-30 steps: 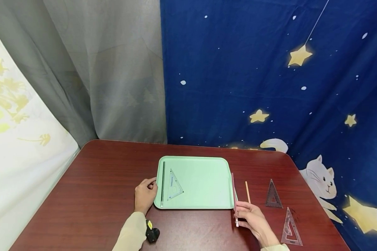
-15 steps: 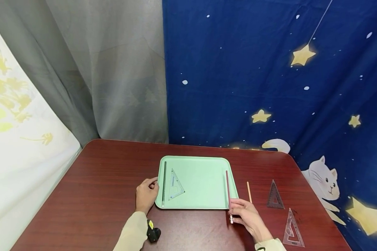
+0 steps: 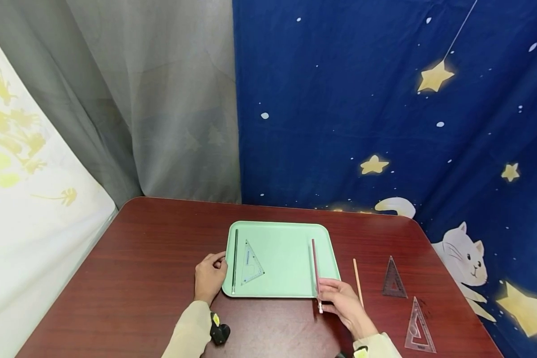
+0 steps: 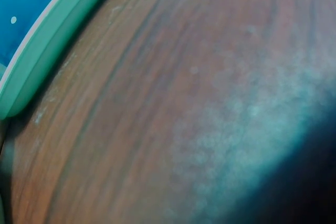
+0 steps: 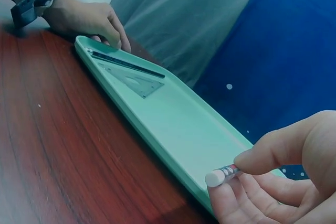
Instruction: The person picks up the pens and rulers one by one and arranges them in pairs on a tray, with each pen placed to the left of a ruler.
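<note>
A red pencil [image 3: 315,261] with a white eraser [image 5: 214,178] is pinched near its eraser end between the thumb and fingers of my right hand [image 3: 343,303]. It extends over the right part of a light green tray [image 3: 286,258], its eraser end past the front rim. At the tray's left rim, my left hand [image 3: 210,279] grips the edge with its fingertips. Inside the tray on the left lie a black pencil [image 3: 235,258] and a clear set square [image 3: 252,268]. The left wrist view shows only the tray's edge [image 4: 47,51] and table, not the hand.
Right of the tray, a natural-wood pencil [image 3: 357,278] lies on the dark red table [image 3: 161,238], partly behind my right hand. Farther right are two set squares, a dark one [image 3: 390,288] and a clear one [image 3: 413,343]. Curtains [image 3: 340,99] hang behind the table.
My right hand has moved left with the red pencil, from the tray's right rim to over its right part. The left hand stays at the left rim.
</note>
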`<control>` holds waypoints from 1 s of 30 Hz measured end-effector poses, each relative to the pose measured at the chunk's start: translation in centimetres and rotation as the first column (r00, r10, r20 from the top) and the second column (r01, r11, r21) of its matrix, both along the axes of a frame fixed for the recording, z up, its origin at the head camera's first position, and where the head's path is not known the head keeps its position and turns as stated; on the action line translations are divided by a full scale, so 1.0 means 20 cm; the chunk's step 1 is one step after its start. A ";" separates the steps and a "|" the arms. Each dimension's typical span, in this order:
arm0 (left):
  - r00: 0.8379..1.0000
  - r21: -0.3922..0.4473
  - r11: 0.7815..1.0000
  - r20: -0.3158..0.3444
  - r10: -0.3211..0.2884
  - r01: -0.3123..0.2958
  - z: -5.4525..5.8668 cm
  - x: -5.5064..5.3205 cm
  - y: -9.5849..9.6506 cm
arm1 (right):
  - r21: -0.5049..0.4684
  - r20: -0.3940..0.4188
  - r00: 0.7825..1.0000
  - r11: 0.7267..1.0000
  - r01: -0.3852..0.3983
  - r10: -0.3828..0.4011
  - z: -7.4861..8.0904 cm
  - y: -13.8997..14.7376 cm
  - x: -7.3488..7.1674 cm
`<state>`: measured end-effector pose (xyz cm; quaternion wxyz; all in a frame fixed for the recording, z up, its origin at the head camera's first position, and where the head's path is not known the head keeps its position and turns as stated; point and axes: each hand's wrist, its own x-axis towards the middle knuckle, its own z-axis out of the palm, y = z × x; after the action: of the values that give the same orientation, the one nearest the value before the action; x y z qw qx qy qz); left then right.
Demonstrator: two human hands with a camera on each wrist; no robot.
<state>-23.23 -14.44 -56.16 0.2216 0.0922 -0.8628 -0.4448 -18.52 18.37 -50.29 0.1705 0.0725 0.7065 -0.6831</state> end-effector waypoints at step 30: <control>1.000 0.014 1.000 0.026 -0.012 0.011 0.01 0.01 0.00 | -0.050 -0.017 0.999 0.998 -0.048 0.047 -0.01 -0.17 -0.12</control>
<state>-23.13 -14.37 -56.03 0.2070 0.0945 -0.8632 -0.4507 -20.86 14.95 -50.45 0.1831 0.0461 0.6917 -0.6970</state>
